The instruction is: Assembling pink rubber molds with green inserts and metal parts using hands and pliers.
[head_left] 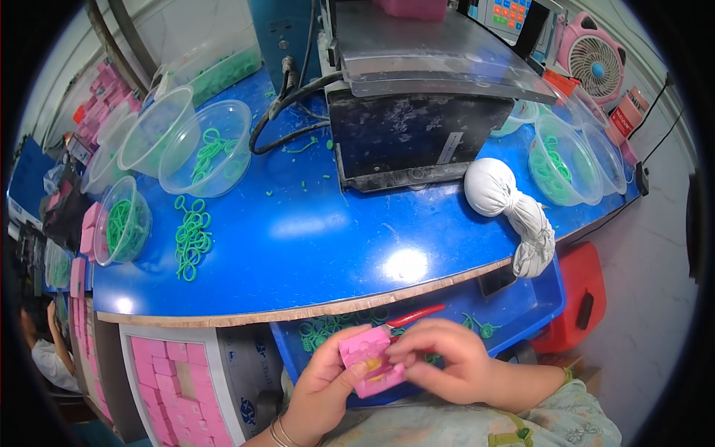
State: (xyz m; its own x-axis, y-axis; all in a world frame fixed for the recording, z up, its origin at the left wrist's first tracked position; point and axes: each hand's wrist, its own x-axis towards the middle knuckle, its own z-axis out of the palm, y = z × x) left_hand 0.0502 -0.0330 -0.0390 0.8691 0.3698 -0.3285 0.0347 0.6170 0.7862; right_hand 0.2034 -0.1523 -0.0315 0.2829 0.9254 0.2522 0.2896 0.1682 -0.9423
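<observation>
In front of my body, my left hand (325, 391) grips a pink rubber mold (363, 344), thumb across its face. A yellowish patch shows in the mold's middle. My right hand (450, 363) is closed at the mold's right side, its fingertips pinching a pink part there; they are slightly blurred. Below both hands lies a blue tray (550, 296) under the table edge, holding green ring-shaped pieces (324, 328) and a red-handled tool (417, 315) beside my right fingers.
On the blue table (298, 253), green rings (191, 242) lie loose near plastic bowls (237, 167). A dusty black machine (417, 134) stands at the back, a tied white cloth pouch (489, 186) beside it. Pink blocks fill a box (216, 372) at lower left; a red stool (581, 276) stands right.
</observation>
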